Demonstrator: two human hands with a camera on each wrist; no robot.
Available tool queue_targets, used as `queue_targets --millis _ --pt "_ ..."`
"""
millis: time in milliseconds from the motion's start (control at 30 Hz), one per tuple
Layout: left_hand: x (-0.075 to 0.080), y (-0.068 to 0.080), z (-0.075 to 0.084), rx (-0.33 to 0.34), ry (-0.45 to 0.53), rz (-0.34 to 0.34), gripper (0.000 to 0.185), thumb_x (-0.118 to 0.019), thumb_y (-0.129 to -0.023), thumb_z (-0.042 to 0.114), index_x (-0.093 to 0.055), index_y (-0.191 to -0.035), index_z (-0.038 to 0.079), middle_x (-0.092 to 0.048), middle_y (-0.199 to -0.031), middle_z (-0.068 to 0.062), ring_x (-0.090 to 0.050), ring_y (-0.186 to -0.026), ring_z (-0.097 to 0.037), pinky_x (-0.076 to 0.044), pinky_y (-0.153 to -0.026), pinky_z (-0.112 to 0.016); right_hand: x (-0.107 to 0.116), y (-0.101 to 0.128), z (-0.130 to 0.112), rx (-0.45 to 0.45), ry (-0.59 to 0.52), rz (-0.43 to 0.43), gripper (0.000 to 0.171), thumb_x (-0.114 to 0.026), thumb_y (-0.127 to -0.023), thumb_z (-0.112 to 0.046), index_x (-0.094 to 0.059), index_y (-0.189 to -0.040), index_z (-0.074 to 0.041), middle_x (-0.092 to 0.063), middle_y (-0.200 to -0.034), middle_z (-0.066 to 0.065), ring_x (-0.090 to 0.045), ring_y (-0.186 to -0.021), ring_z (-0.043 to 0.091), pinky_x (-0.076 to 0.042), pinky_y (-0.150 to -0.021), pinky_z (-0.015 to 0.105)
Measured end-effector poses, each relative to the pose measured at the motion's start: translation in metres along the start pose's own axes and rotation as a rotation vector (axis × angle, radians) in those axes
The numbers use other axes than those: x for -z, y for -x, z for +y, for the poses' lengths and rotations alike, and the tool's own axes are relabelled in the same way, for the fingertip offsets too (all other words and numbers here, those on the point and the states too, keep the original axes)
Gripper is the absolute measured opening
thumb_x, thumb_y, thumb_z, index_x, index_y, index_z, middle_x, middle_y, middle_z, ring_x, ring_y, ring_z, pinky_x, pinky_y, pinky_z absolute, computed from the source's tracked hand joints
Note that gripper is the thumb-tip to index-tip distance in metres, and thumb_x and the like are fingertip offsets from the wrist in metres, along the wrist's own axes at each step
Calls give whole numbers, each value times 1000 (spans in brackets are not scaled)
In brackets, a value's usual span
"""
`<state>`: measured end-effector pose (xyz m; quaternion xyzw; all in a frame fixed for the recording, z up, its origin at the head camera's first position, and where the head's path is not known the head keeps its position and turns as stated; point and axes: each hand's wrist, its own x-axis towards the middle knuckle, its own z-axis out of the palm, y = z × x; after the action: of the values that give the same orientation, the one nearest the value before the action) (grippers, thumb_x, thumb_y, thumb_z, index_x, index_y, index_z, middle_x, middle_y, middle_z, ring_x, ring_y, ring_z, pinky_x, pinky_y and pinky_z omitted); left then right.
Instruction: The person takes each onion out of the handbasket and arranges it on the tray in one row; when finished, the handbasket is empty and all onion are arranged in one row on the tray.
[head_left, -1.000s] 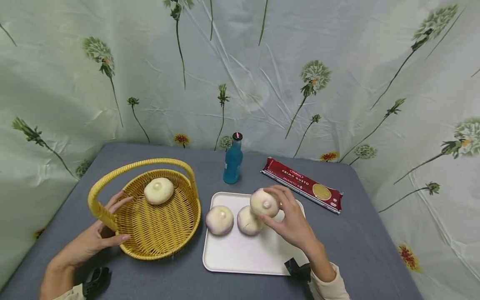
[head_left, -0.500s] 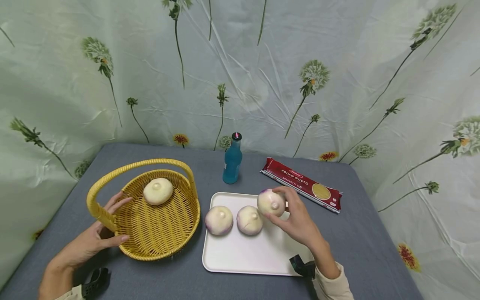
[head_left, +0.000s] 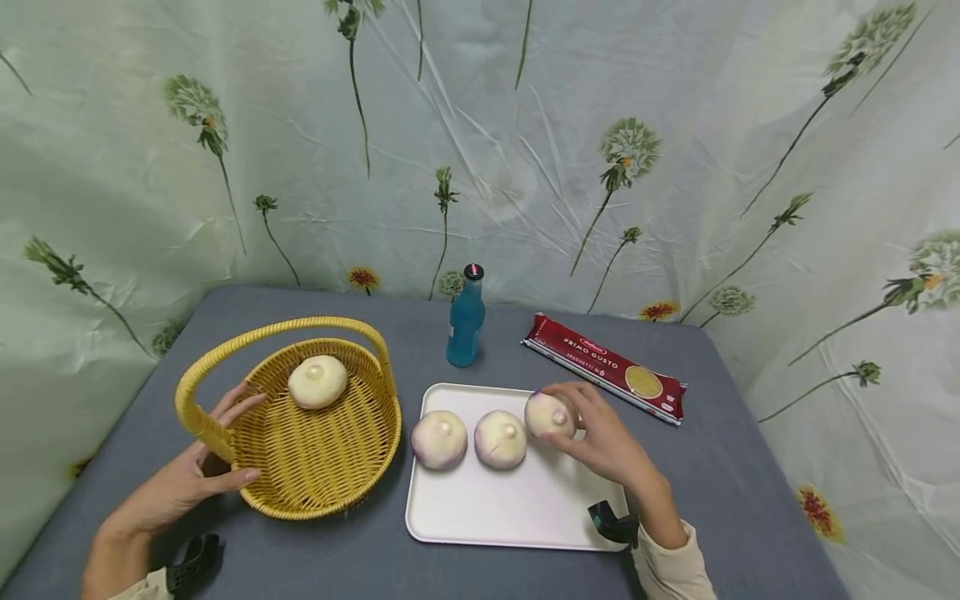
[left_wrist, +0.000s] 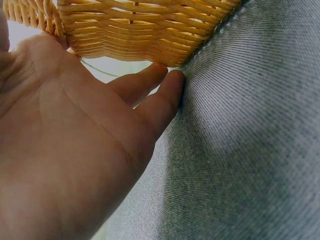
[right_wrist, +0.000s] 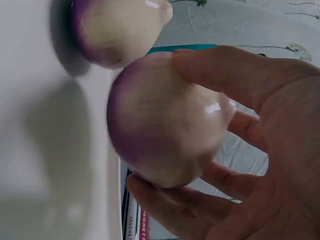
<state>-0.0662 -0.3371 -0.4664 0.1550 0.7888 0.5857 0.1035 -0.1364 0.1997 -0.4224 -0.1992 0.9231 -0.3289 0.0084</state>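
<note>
My right hand [head_left: 600, 437] grips a white-and-purple turnip [right_wrist: 160, 120] between thumb and curled fingers, low over the back right of the white tray [head_left: 517, 512]. To its left on the tray sit two more turnips, a middle one [head_left: 500, 439] and a left one [head_left: 439, 440] by the tray's edge. My left hand [head_left: 176, 483] holds the left side of a yellow wicker basket [head_left: 322, 454], fingers over the rim beside the handle's foot. In the left wrist view two fingers [left_wrist: 162, 102] reach under the woven wall. A further turnip [head_left: 317, 382] lies inside the basket.
A blue bottle [head_left: 466, 321] with a dark cap stands behind the tray. A red spaghetti pack [head_left: 603, 367] lies at the back right, close behind my right hand. The grey cloth-covered table [head_left: 720, 500] ends at a flowered curtain [head_left: 525, 167].
My right hand has moved right and slightly lower with its turnip, away from above the middle turnip, which now shows whole. The left hand and basket have stayed put.
</note>
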Motion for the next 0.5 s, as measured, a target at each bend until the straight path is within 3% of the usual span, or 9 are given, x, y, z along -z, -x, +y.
queue_targets --millis 167,500 --pt "2 1 -1 8 -21 7 88 -61 -94 -7 -11 -162 15 19 -166 9 -8 -134 19 -33 -90 -6 -2 0 4 -58 31 -70 56 -85 -81 -30 -61 -131 -24 -55 -124 5 -53 -98 21 -45 -80 38" --pt "1 -1 -2 12 -8 1 88 -61 -94 -7 -10 -162 16 20 -165 10 -9 -132 18 -36 -88 -8 -1 0 10 -59 76 -122 51 -84 -81 -26 -63 -127 -22 -55 -126 8 -53 -104 22 -44 -86 43"
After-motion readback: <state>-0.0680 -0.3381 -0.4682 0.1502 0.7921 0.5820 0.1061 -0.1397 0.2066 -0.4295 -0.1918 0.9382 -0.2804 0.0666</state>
